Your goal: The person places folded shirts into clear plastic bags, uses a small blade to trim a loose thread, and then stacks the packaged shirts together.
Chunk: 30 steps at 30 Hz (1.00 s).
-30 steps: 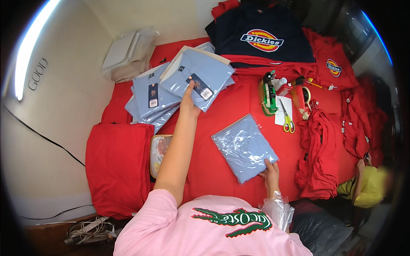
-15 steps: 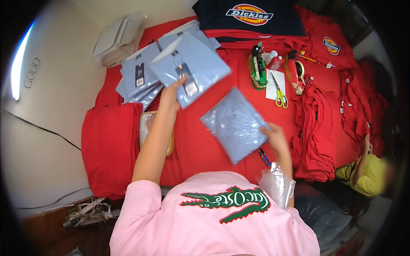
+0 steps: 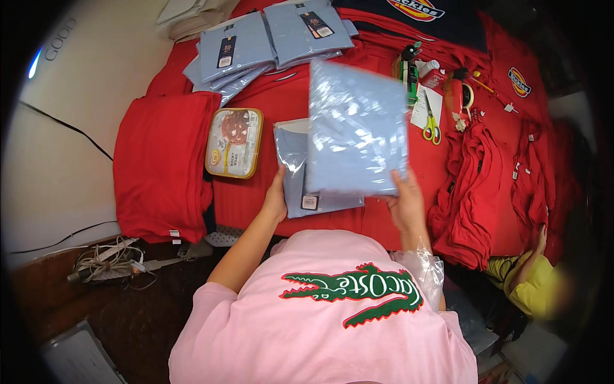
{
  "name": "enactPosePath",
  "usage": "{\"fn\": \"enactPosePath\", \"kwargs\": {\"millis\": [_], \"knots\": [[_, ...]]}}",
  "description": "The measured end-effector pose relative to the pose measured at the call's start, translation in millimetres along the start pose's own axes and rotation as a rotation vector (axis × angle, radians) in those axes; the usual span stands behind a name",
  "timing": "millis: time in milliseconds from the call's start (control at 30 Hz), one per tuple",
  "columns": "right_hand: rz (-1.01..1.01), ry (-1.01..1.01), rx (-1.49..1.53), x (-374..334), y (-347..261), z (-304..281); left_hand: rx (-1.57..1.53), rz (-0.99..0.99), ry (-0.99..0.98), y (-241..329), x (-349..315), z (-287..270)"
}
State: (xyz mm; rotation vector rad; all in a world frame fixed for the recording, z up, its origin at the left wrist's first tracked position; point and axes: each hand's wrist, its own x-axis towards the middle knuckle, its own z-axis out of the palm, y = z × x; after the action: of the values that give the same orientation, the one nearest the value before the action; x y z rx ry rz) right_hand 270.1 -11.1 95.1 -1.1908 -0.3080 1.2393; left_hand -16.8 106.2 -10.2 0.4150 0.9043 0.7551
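Note:
My right hand [image 3: 407, 200] grips the lower right corner of a light blue folded shirt in a shiny clear bag [image 3: 358, 131], raised with its plain side up. Partly beneath it is another bagged light blue shirt [image 3: 292, 150], which has a dark hang tag with a white label. My left hand [image 3: 276, 197] is closed on the left edge of that lower shirt. Clear plastic [image 3: 419, 272] hangs around my right forearm. Two piles of similar bagged blue shirts, a left pile [image 3: 246, 54] and a right pile [image 3: 291, 32], lie beyond my hands, their tags facing up.
Folded red cloth [image 3: 160, 160] and a rectangular lidded tub [image 3: 233, 144] lie at left. Yellow-green scissors [image 3: 432, 128], a green tape dispenser [image 3: 409, 77] and tape rolls stand farther right. Red garments [image 3: 470, 198] line the right side, where a person in yellow [image 3: 527, 281] works.
My left hand has come back from the far pile toward me with the tagged shirt. The right hand's shirt has turned more upright and now overlaps it. The head view has shifted.

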Motion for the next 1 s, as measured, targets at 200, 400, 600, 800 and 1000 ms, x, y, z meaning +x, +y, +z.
{"fn": "enactPosePath", "kwargs": {"millis": [200, 400, 600, 800, 1000], "knots": [[0.322, -0.166, -0.369, 17.4, 88.8, -16.3, 0.322, 0.069, 0.070, 5.7, -5.6, 17.6], [0.353, -0.347, -0.767, 59.3, 52.4, -41.0, 0.335, 0.129, 0.054, -1.1, -2.4, 2.4], [0.152, -0.113, -0.588, 83.7, 36.6, -12.3, 0.369, 0.076, 0.057, 7.2, -2.7, 8.3], [0.177, -0.256, -0.402, 93.2, 45.5, 43.6, 0.480, 0.096, 0.018, 6.8, 6.3, -6.8], [-0.003, -0.433, -0.477, 88.0, -20.6, 81.4, 0.137, -0.119, -0.089, 30.4, 4.0, -20.0]]}}
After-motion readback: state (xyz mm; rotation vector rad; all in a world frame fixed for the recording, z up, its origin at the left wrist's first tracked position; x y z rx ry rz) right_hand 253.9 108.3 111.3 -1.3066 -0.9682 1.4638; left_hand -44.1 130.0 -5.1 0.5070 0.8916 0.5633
